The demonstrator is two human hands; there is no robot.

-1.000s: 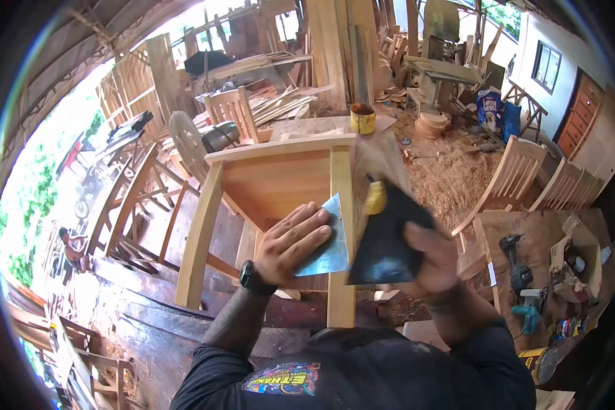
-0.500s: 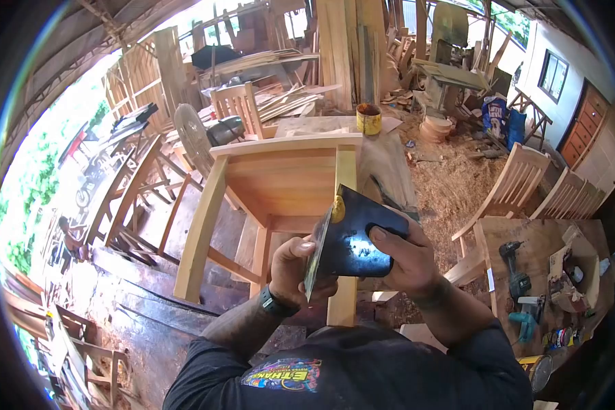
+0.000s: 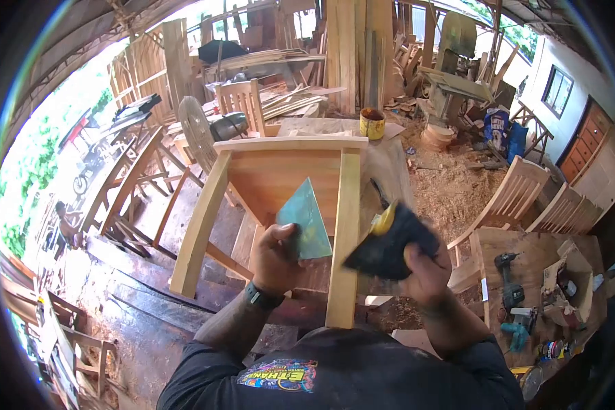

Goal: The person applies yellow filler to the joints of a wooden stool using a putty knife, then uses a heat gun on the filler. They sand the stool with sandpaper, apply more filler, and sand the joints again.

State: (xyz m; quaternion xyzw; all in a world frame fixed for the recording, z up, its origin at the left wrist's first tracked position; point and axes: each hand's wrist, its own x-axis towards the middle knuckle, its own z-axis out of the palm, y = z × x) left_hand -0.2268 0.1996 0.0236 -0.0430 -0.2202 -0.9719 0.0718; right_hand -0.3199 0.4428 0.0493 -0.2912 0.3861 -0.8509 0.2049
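My left hand (image 3: 270, 263) grips a flat, pale blue-green plate (image 3: 309, 225) by its lower left edge, thumb on its face. A thin, black, flexible-looking sheet (image 3: 395, 246) is pinched in my right hand (image 3: 429, 277), slightly blurred by motion. Yellow putty-like paste (image 3: 384, 221) clings to the sheet's upper left edge. The plate and the sheet are apart, one on each side of the near right leg of a wooden chair frame (image 3: 344, 239). That frame, with its legs pointing toward me, is just beyond both hands.
A yellow paint-stained can (image 3: 372, 124) stands behind the frame. To the right, a workbench (image 3: 499, 249) carries a drill (image 3: 509, 280), a teal power tool (image 3: 516, 335) and a cardboard box (image 3: 574, 277). Slatted chairs (image 3: 506, 198) stand nearby, a fan (image 3: 197, 130) at left. Shavings cover the floor.
The black sheet has come away from the blue-green plate and moved right with my right hand. My left hand has shifted left and turned the plate's face toward me.
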